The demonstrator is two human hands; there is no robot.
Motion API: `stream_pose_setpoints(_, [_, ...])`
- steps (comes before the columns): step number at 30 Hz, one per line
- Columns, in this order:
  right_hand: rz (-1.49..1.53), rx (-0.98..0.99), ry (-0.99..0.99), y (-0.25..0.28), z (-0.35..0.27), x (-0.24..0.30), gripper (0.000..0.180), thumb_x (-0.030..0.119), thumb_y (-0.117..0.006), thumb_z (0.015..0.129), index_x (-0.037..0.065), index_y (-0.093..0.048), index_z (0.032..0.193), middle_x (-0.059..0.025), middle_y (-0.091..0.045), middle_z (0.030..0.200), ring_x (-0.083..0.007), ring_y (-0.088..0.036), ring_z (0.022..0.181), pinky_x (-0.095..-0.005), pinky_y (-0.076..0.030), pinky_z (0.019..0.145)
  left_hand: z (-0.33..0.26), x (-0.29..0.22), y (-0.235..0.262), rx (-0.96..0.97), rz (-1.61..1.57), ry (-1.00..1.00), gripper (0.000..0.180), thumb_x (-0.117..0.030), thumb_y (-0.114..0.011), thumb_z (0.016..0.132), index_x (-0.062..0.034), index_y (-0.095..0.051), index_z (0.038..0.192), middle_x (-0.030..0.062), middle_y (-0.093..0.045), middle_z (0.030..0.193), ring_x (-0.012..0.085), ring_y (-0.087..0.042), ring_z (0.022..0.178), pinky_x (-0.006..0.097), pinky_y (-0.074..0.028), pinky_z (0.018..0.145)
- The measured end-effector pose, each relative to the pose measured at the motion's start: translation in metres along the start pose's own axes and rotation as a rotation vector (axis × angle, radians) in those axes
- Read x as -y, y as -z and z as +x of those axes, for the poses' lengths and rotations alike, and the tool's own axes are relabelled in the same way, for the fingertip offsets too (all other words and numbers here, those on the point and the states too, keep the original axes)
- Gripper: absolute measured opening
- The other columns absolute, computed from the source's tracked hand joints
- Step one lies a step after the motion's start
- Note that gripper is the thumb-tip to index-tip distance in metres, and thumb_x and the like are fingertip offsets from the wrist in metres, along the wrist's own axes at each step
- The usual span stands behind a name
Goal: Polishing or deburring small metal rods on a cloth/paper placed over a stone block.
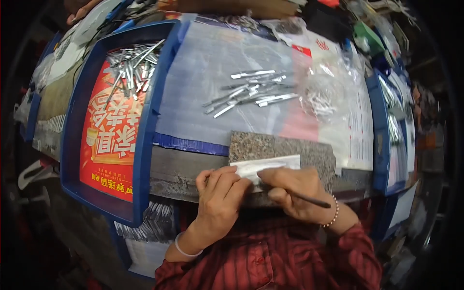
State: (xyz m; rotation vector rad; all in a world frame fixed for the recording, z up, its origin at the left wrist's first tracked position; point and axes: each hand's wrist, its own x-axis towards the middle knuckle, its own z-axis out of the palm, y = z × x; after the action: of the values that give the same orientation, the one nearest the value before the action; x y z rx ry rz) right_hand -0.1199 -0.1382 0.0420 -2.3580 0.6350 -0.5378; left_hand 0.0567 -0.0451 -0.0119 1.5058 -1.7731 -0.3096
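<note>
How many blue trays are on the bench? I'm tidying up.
2 in plain view: one at the left holding metal strips, one at the right edge. Others may be hidden.

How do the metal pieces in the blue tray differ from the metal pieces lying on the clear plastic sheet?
The metal pieces in the blue tray are heaped in its far corner, crossing at many angles, on a red printed sheet. The metal pieces on the clear plastic sheet are fewer, spread more thinly and lie mostly one way, on a pale surface. Both are slim, silvery strips, and neither hand touches them.
</note>
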Motion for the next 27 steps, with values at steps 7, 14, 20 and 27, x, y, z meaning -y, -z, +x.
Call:
stream_pose_setpoints(7, [0.053, -0.123, 0.203, 0.011, 0.001, 0.011, 0.028, 0.01, -0.071, 0.078, -0.003, -0.062, 0.101, -0.0172, -0.068, 0.09, -0.025, -0.069, 0.069, -0.0305, -0.055, 0.055, -0.008, 0.008, 0.007, -0.019, 0.04, 0.02, 0.022, -0.003, -0.071, 0.074, -0.0083, -0.064, 0.094, 0.0059, -0.058, 0.088, 0.0282, -0.061, 0.096, 0.041, -0.037, 0.087])
stream_pose_setpoints(14, [0.052, -0.056, 0.044, -0.018, 0.017, 0.012, 0.022, 0.021, -0.069, 0.086, 0.007, -0.052, 0.08, -0.0083, -0.053, 0.068, -0.0267, -0.056, 0.052, -0.0377, -0.042, 0.043, -0.004, 0.005, 0.012, 0.036, 0.042, 0.02, 0.023, -0.004, -0.062, 0.074, -0.005, -0.062, 0.098, 0.0076, -0.056, 0.094, 0.0252, -0.058, 0.101, 0.043, -0.035, 0.088])
stream_pose_setpoints(20, [0.19, -0.18, -0.151, 0.007, -0.017, 0.004, 0.035, 0.033, -0.05, 0.1, 0.001, -0.064, 0.106, -0.0153, -0.069, 0.092, -0.0264, -0.069, 0.069, -0.0315, -0.053, 0.059, -0.004, 0.007, 0.008, 0.029, 0.037, 0.002, 0.024, -0.002, -0.072, 0.072, -0.0067, -0.063, 0.094, 0.0085, -0.057, 0.093, 0.0283, -0.06, 0.096, 0.041, -0.036, 0.087])
stream_pose_setpoints(27, [0.25, -0.533, -0.207, 0.032, -0.059, 0.012, 0.051, 0.039, -0.039, 0.102, -0.004, -0.065, 0.097, -0.0222, -0.07, 0.097, -0.0269, -0.07, 0.072, -0.0318, -0.057, 0.064, 0.0, 0.005, 0.01, 0.025, 0.051, -0.001, 0.02, -0.001, -0.071, 0.074, -0.0066, -0.063, 0.091, 0.0083, -0.056, 0.09, 0.0292, -0.06, 0.094, 0.042, -0.037, 0.085])
